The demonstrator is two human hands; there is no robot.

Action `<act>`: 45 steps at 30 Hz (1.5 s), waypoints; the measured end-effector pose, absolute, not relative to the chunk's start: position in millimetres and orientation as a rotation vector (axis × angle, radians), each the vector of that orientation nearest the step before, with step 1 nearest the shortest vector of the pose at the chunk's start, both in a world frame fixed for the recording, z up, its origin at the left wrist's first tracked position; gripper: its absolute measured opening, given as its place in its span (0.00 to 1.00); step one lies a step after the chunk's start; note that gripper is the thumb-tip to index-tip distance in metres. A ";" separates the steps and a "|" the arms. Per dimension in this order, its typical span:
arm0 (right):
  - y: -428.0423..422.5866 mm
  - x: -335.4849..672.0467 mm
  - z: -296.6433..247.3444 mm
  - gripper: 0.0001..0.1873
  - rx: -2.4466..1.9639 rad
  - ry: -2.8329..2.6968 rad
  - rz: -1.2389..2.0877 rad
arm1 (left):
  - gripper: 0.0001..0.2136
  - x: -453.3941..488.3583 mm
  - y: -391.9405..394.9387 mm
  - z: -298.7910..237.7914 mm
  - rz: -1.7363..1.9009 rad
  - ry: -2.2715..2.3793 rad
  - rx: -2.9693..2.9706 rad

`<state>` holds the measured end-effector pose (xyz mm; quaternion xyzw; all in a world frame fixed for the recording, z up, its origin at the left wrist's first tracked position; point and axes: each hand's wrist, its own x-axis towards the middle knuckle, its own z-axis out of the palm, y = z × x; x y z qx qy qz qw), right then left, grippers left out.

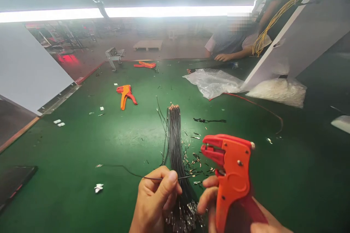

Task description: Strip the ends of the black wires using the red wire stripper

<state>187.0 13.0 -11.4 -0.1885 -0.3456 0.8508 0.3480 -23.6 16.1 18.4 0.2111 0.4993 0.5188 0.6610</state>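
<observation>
Between thumb and fingers, my left hand (155, 200) pinches a thin black wire (128, 171). One end of this wire, with bare copper showing, points right toward the tool; its other end trails off to the left. An orange and red wire stripper (236, 167) is gripped in my right hand (209, 196), its red jaws apart and nothing between them. Behind and under my left hand lies a long bundle of black wires (175, 134), copper ends at the far side and shiny metal terminals at the near side.
Two more wire strippers (125, 94) lie farther off. Wire scraps (195, 160) litter the green table (68, 153) right of the bundle. Plastic bags (216, 82) rest by a white panel at the right. Across the table, a person's hand (224, 57) touches the surface.
</observation>
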 end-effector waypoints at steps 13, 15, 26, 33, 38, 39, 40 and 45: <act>16.2 190.1 -6.7 0.29 -0.346 -0.697 2.351 | 0.24 -21.6 9.1 7.6 0.978 1.293 0.876; 14.1 189.7 -13.7 0.30 -0.296 -0.611 2.372 | 0.23 -22.0 9.5 8.0 0.971 1.313 0.902; 18.9 188.3 -5.9 0.24 -0.323 -0.586 2.380 | 0.20 -17.0 9.4 7.2 1.018 1.412 1.157; 21.2 190.8 -2.7 0.25 -0.338 -0.565 2.375 | 0.21 -15.4 8.4 3.3 0.981 1.418 1.083; 23.0 191.6 0.8 0.24 -0.360 -0.578 2.375 | 0.26 -13.2 8.9 0.8 0.985 1.444 1.131; 22.8 191.7 0.3 0.24 -0.360 -0.583 2.371 | 0.26 -13.0 9.1 0.6 0.988 1.455 1.146; 22.4 191.8 -0.6 0.25 -0.347 -0.595 2.372 | 0.27 -12.9 9.3 0.5 0.994 1.463 1.154; 20.3 190.8 -3.9 0.24 -0.259 -0.603 2.397 | 0.27 -13.5 10.1 2.2 1.005 1.452 1.147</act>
